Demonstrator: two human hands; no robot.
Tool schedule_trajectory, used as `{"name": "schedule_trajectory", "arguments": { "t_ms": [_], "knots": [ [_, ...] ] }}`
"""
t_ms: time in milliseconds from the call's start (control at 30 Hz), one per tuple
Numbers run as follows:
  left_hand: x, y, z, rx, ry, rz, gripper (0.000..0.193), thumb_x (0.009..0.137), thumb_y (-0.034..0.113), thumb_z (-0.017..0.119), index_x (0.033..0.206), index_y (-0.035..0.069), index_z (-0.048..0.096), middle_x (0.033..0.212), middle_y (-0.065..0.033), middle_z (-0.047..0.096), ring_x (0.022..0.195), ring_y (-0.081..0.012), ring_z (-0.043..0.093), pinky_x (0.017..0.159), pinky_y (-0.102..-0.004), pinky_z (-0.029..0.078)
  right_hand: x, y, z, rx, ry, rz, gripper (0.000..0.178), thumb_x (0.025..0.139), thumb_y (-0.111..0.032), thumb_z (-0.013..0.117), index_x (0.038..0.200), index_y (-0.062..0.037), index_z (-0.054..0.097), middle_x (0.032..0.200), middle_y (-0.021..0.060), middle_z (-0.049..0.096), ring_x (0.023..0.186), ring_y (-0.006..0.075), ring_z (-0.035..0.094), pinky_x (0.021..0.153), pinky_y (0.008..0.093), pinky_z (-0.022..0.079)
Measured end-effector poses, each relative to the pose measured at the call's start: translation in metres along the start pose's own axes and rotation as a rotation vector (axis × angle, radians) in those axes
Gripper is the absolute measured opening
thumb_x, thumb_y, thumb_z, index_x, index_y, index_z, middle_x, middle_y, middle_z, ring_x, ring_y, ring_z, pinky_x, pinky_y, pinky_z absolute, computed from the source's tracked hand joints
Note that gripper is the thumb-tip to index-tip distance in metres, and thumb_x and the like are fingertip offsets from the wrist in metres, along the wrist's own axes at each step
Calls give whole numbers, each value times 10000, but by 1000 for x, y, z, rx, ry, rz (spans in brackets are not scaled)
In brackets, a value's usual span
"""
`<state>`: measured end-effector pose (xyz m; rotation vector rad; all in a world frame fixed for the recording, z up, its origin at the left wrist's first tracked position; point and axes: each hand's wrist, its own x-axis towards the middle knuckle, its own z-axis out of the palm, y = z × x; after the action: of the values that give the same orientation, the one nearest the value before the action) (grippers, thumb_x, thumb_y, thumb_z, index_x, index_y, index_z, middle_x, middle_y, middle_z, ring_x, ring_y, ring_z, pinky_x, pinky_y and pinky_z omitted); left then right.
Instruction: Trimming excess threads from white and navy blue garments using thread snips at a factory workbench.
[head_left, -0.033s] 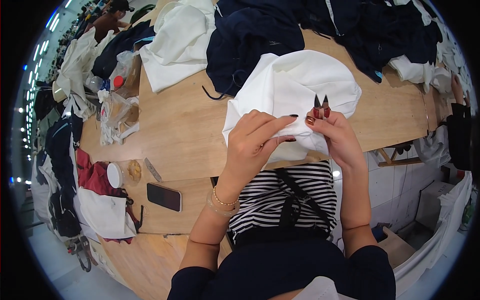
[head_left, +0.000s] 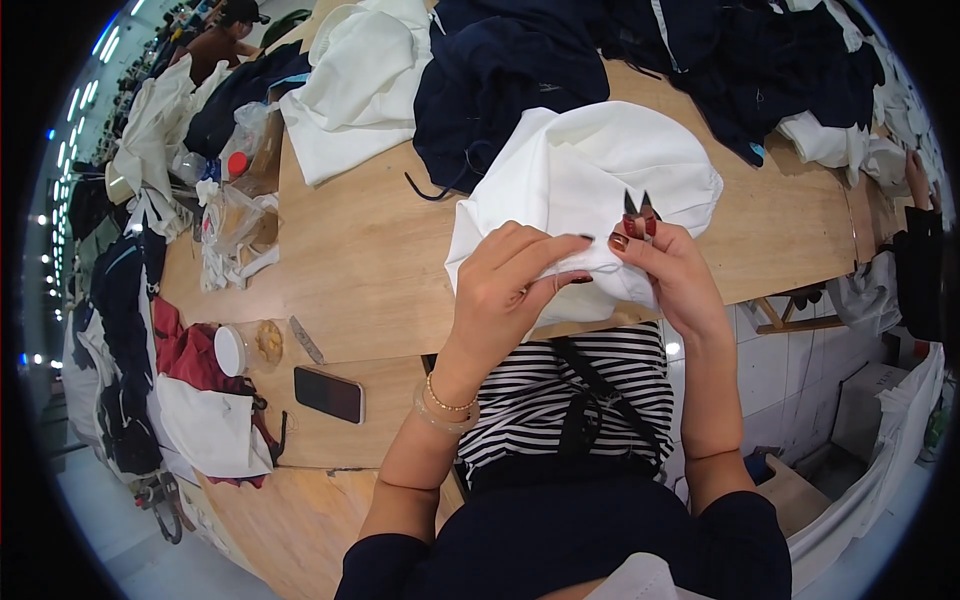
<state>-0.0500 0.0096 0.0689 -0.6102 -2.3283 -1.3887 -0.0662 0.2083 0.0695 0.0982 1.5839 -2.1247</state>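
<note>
A white garment (head_left: 590, 165) lies bunched on the wooden table before me, its near edge raised between my hands. At that edge my left hand (head_left: 505, 275) is closed, with thumb and forefinger pinching the cloth. My right hand (head_left: 685, 275) is closed around small dark-bladed thread snips (head_left: 638, 203), whose two points stick up past the fingers, slightly apart. The right thumb rests against the white cloth near the left fingertips. Most of the snips' body is hidden inside the right hand.
Dark navy garments (head_left: 510, 80) and another white garment (head_left: 365, 80) lie at the table's far side. To the left are a phone (head_left: 328, 394), a lidded jar (head_left: 232, 350), a grey knife-like tool (head_left: 306, 340) and a plastic bag (head_left: 228, 235). Another person (head_left: 215, 45) is at the far left.
The snips' points have tilted very slightly to the left with my right fingers. My left hand and the garment look almost unchanged.
</note>
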Motion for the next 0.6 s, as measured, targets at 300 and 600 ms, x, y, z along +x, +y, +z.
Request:
{"name": "schedule_trajectory", "arguments": {
  "t_ms": [300,600],
  "knots": [
    [-3,8,-2,-553,-18,-516,67,821,-28,641,885,-33,659,797,19,593,720,-35,509,616,-177,389,-18,-13,13,-622,260,-665,232,820,-111,663,1033,-27,621,821,13,521,789,112,428,711,229,384],
    [-3,10,-2,-551,-59,-575,76,801,15,649,866,-25,648,807,-9,606,730,-51,526,649,-189,409,-22,-14,13,-963,288,-722,256,702,-120,740,938,-41,682,753,19,496,736,183,376,658,286,347]
  ]
}}
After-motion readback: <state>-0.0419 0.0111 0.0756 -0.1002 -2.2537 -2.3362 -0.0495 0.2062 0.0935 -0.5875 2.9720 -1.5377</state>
